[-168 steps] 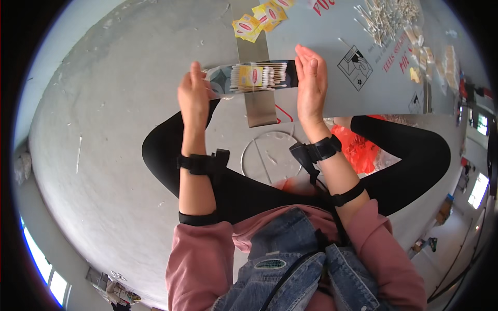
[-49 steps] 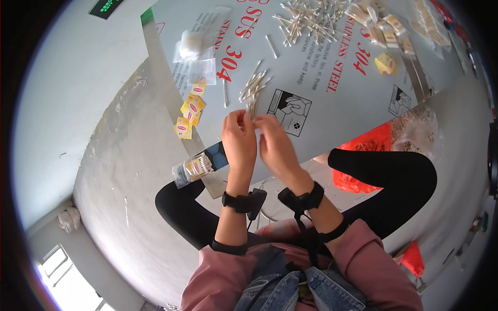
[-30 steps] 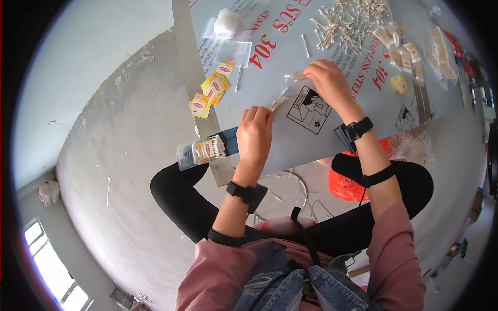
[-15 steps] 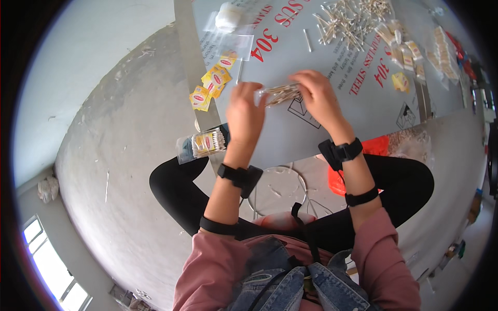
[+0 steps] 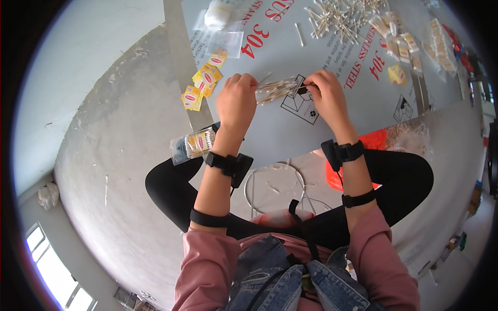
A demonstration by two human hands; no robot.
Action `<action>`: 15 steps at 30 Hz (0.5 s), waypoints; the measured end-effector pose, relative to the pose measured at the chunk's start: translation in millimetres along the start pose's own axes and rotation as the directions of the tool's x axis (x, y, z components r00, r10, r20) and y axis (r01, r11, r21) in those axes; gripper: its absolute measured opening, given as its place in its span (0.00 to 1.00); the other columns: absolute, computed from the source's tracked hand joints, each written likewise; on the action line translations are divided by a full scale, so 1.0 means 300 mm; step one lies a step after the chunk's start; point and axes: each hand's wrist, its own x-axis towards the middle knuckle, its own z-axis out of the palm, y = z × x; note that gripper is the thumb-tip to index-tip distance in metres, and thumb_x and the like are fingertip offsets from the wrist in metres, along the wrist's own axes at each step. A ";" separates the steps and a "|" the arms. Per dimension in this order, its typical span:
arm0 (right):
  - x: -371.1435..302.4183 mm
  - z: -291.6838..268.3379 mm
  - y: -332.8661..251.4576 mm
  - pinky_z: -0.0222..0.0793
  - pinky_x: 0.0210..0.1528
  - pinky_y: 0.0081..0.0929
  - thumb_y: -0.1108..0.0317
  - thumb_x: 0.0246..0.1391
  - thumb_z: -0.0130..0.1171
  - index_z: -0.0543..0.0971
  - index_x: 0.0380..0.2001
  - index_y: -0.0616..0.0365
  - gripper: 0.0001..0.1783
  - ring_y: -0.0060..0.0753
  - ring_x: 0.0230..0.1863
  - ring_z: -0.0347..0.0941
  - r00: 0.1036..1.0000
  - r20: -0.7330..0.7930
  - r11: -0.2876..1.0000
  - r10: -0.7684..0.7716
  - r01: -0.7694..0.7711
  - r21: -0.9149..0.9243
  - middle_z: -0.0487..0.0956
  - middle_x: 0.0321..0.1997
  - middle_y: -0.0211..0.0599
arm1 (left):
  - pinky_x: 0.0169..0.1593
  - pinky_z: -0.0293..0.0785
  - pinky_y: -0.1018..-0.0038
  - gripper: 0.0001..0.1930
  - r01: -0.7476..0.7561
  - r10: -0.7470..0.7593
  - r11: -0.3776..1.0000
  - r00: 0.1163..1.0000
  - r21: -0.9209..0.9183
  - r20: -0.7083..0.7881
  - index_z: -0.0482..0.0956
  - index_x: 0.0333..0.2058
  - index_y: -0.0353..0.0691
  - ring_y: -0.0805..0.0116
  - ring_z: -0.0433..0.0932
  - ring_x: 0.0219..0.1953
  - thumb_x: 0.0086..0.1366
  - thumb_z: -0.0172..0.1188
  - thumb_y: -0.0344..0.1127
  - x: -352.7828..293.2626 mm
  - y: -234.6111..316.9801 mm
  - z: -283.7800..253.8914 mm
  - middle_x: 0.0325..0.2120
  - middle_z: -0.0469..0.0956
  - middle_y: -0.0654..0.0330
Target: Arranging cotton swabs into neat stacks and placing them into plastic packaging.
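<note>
A loose bundle of cotton swabs (image 5: 277, 90) stretches between my two hands above the grey sheet-covered table (image 5: 270, 129). My left hand (image 5: 237, 101) is closed at the bundle's left end, its fingers curled out of sight around the tips. One swab sticks out at a different angle beside those fingertips. At the other end my right hand (image 5: 327, 93) pinches the end of a swab between thumb and fingers. Left of my left hand lie yellow printed cards (image 5: 206, 78). Near my left wrist, a clear packet of swabs (image 5: 199, 143) with a yellow label sits at the table's edge.
A big heap of loose swabs (image 5: 345, 18) lies at the back, with a single swab (image 5: 299, 34) beside it. Filled packets (image 5: 397, 41) and another yellow card (image 5: 397, 75) are on the right. Clear bags (image 5: 228, 43) lie back left. A red bag (image 5: 373, 140) is below the table.
My hands have moved slightly apart, and more of the swab bundle shows between them. The view has shifted a little, so the table things appear further left.
</note>
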 end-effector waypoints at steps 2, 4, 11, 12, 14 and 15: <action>-0.006 0.001 -0.003 0.69 0.44 0.38 0.84 0.48 0.59 0.76 0.33 0.59 0.09 0.44 0.40 0.72 1.000 0.013 1.000 -0.001 0.001 0.023 0.76 0.34 0.36 | 0.39 0.76 0.62 0.02 -0.036 0.037 0.997 0.999 -0.073 0.020 0.80 0.32 0.42 0.55 0.77 0.39 0.61 0.60 0.30 0.000 0.019 0.007 0.31 0.78 0.59; -0.016 -0.003 -0.019 0.69 0.43 0.38 0.84 0.48 0.58 0.75 0.31 0.60 0.08 0.44 0.39 0.72 0.999 0.043 0.999 -0.010 0.008 0.045 0.76 0.31 0.36 | 0.40 0.76 0.63 0.04 -0.146 0.142 0.981 0.989 -0.128 -0.042 0.81 0.35 0.44 0.56 0.77 0.40 0.60 0.61 0.31 0.008 0.036 0.017 0.32 0.78 0.61; -0.075 -0.064 0.030 0.68 0.41 0.40 0.84 0.48 0.57 0.73 0.29 0.58 0.09 0.46 0.37 0.72 0.998 0.063 0.996 0.000 0.005 -0.090 0.76 0.31 0.37 | 0.48 0.74 0.63 0.12 -0.204 0.210 0.975 0.976 -0.091 0.060 0.82 0.44 0.41 0.56 0.76 0.47 0.61 0.62 0.32 -0.091 0.087 0.034 0.43 0.78 0.59; -0.083 -0.068 0.037 0.68 0.40 0.41 0.84 0.48 0.57 0.73 0.30 0.58 0.09 0.48 0.38 0.72 0.998 0.064 0.995 0.027 -0.021 -0.102 0.76 0.32 0.38 | 0.53 0.72 0.62 0.16 -0.258 0.258 0.966 0.966 0.006 -0.026 0.79 0.49 0.41 0.55 0.75 0.51 0.62 0.62 0.33 -0.112 0.094 0.049 0.47 0.77 0.58; -0.093 -0.065 0.048 0.68 0.40 0.42 0.83 0.49 0.57 0.72 0.31 0.58 0.09 0.49 0.38 0.72 0.996 0.064 0.992 0.055 -0.047 -0.114 0.76 0.32 0.39 | 0.69 0.57 0.57 0.33 -0.257 0.254 0.945 0.966 0.201 0.039 0.66 0.65 0.38 0.55 0.64 0.67 0.64 0.61 0.43 -0.169 0.104 0.067 0.64 0.68 0.54; -0.095 -0.059 0.047 0.67 0.40 0.43 0.83 0.50 0.56 0.71 0.33 0.58 0.09 0.50 0.38 0.72 0.997 0.035 0.991 0.063 -0.058 -0.123 0.76 0.32 0.41 | 0.69 0.57 0.57 0.33 -0.257 0.254 0.946 0.966 0.199 0.042 0.66 0.65 0.38 0.55 0.64 0.67 0.64 0.61 0.43 -0.186 0.119 0.074 0.64 0.68 0.54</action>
